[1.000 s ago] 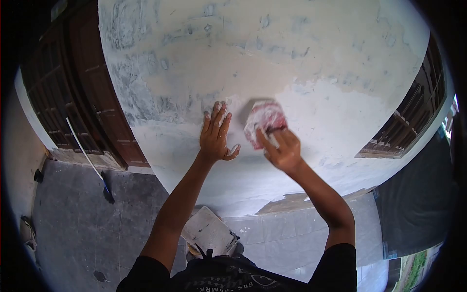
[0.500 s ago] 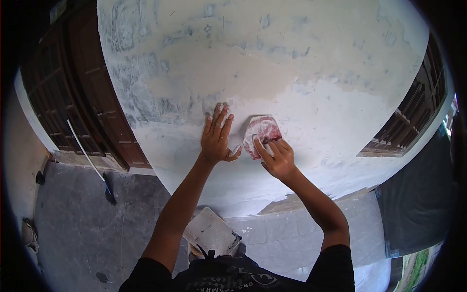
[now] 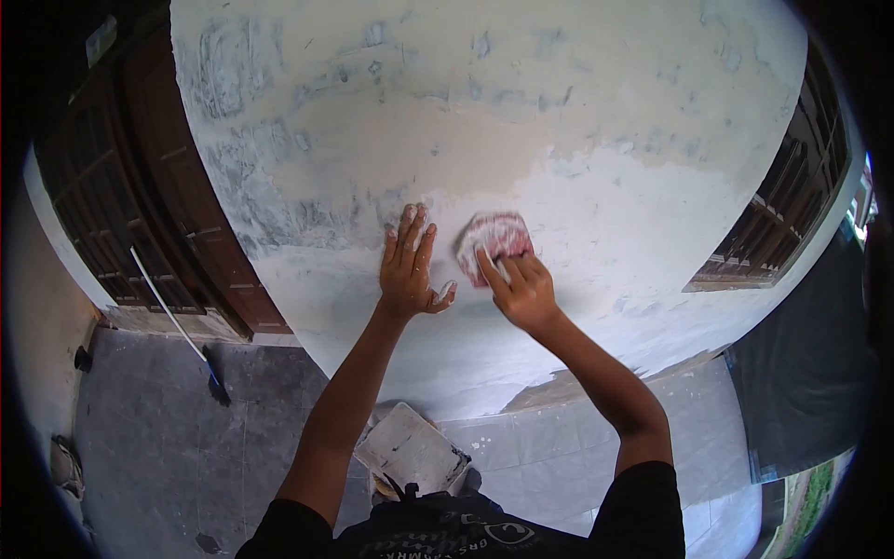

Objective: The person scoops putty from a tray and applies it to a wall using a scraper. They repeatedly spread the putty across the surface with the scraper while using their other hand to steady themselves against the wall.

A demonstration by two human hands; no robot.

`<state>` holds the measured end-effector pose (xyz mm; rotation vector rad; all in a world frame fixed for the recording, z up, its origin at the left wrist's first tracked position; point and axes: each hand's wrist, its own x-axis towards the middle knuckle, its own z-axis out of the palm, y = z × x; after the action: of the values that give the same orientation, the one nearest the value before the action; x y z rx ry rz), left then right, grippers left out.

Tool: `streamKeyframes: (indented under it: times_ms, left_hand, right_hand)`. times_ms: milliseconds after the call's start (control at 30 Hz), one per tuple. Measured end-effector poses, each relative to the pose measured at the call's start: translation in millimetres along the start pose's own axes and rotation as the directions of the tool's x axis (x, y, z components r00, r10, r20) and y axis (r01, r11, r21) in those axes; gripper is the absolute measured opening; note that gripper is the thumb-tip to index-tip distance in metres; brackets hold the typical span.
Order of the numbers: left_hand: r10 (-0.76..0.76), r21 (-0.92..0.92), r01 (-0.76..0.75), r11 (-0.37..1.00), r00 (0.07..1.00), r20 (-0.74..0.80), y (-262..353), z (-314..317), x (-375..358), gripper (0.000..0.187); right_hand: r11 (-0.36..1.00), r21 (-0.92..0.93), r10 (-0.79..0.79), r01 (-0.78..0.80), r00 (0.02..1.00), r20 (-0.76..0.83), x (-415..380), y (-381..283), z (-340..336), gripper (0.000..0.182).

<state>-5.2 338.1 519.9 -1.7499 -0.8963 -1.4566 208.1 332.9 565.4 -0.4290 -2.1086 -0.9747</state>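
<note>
I see the left hand (image 3: pixel 410 268) flat on the wall (image 3: pixel 605 186), fingers spread. Right hand (image 3: pixel 523 289) presses a red-white sanding pad (image 3: pixel 495 238) against the wall, just beside the left.

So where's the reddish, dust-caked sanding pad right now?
In the head view, the reddish sanding pad is pressed on the pale plastered wall under the right hand, just right of the flat left hand.

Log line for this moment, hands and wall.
left hand: flat on wall | right hand: pressing reddish sanding pad to wall | bucket: below
</note>
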Motion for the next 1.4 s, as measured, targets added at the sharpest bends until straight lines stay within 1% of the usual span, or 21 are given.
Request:
streamKeyframes:
  times_ms: [67, 167, 200, 300, 433, 500, 567, 600, 633, 700, 833, 867, 967, 1067, 1100, 1167, 1200, 1267, 1333, 1367, 1400]
  left_hand:
    - [0.004, 0.003, -0.004, 1.000, 1.000, 0.004, -0.9, 0.6, -0.3, 0.068]
    - [0.011, -0.009, -0.011, 1.000, 1.000, 0.007, -0.1, 0.3, 0.9, 0.068]
    - [0.015, -0.017, -0.015, 1.000, 1.000, 0.000, 0.5, -0.1, 1.7, 0.069]
    - [-0.009, -0.002, 0.009, 1.000, 1.000, 0.020, 1.4, -0.6, 0.7, 0.069]
    - [0.017, 0.005, -0.017, 1.000, 1.000, 0.003, -0.2, -1.5, 1.2, 0.068]
    - [0.012, -0.028, -0.012, 1.000, 1.000, 0.004, -0.2, -1.6, -0.8, 0.067]
    - [0.011, -0.020, -0.010, 1.000, 1.000, 0.015, -1.4, -1.5, -3.3, 0.067]
    - [0.006, -0.026, -0.006, 1.000, 1.000, 0.018, -1.6, -1.5, -4.1, 0.067]
    - [0.003, -0.032, -0.003, 0.999, 1.000, 0.019, -2.2, -0.6, -4.1, 0.068]
    - [0.011, -0.029, -0.011, 1.000, 1.000, 0.013, -3.1, 1.6, -4.2, 0.067]
    - [0.017, -0.040, -0.017, 0.999, 1.000, 0.009, -1.4, 1.3, -4.6, 0.067]
    - [0.021, -0.044, -0.020, 0.999, 1.000, 0.012, -1.5, 1.9, -4.1, 0.067]
    - [0.034, -0.031, -0.034, 0.999, 0.999, -0.010, -2.5, 2.1, -2.8, 0.067]
    - [0.030, -0.028, -0.031, 0.999, 0.999, -0.009, -3.1, 0.6, -3.3, 0.068]
    - [0.019, -0.026, -0.019, 0.999, 1.000, 0.006, -3.1, 0.7, -4.0, 0.068]
    - [0.003, -0.028, -0.003, 1.000, 1.000, 0.021, -2.3, 0.5, -6.7, 0.069]
    - [0.006, -0.029, -0.006, 1.000, 1.000, 0.022, -2.4, 0.6, -7.1, 0.069]
    - [0.010, -0.037, -0.009, 0.999, 1.000, 0.023, -4.5, 1.7, -6.8, 0.069]
    - [0.035, -0.034, -0.036, 0.999, 0.999, -0.011, -3.9, 3.0, -7.4, 0.068]
    - [0.038, -0.042, -0.038, 0.998, 0.999, -0.008, -3.8, 2.9, -7.1, 0.068]
    - [0.040, -0.041, -0.040, 0.998, 0.999, -0.012, -4.0, 2.7, -6.0, 0.068]
  right_hand:
    - [0.993, 0.120, -0.006, 0.005, 1.000, 0.004, -10.8, -6.2, -5.8, 0.055]
    - [0.993, 0.115, 0.020, -0.013, 0.998, -0.057, 19.1, 6.6, -33.2, 0.056]
    - [0.997, 0.071, -0.008, 0.020, 0.986, -0.168, 35.6, 15.2, -35.2, 0.058]
    - [1.000, 0.020, 0.010, -0.007, 0.988, -0.154, 73.0, 32.1, -36.8, 0.056]
    - [0.998, -0.064, -0.021, 0.010, 0.984, -0.178, 64.0, 30.8, -0.5, 0.060]
    - [0.999, 0.017, -0.026, 0.027, 0.997, -0.074, 35.1, 9.3, 3.3, 0.056]
    - [0.997, 0.057, -0.049, 0.051, 0.998, -0.028, 7.1, -4.9, 4.8, 0.055]
    - [0.997, 0.056, -0.063, 0.059, 0.995, 0.073, -4.4, -9.3, -2.8, 0.052]
    - [0.997, 0.056, -0.063, 0.059, 0.995, 0.073, -5.6, -6.8, -8.4, 0.052]
    - [0.989, 0.130, -0.069, 0.066, 0.997, 0.021, -0.3, -2.0, -25.3, 0.052]
    - [1.000, 0.019, -0.010, 0.012, 0.994, -0.107, 56.7, 23.6, -45.4, 0.053]
    - [1.000, 0.017, -0.005, 0.007, 0.994, -0.107, 67.3, 30.1, -36.9, 0.053]
    - [0.999, -0.031, -0.038, 0.033, 0.983, -0.180, 76.0, 36.7, -15.9, 0.064]
    - [0.998, -0.056, -0.006, 0.004, 1.000, -0.022, 43.0, 14.2, 0.6, 0.057]
    - [1.000, -0.009, -0.020, 0.020, 0.998, -0.059, 30.8, 5.3, 2.0, 0.058]
    - [0.997, 0.062, -0.039, 0.039, 0.999, -0.001, 0.9, -8.2, 4.9, 0.059]
    - [0.997, 0.060, -0.039, 0.039, 0.999, 0.001, 0.4, -9.5, -0.9, 0.059]
    - [0.985, 0.173, -0.013, 0.011, 1.000, 0.012, 1.5, -9.0, -16.0, 0.064]
    - [0.995, 0.097, 0.034, -0.020, 0.989, -0.145, 40.4, 15.9, -34.1, 0.069]
    - [0.996, 0.074, 0.056, -0.045, 0.987, -0.153, 56.0, 23.6, -40.4, 0.073]
    - [0.997, 0.060, 0.061, -0.051, 0.981, -0.184, 69.0, 30.4, -40.2, 0.071]
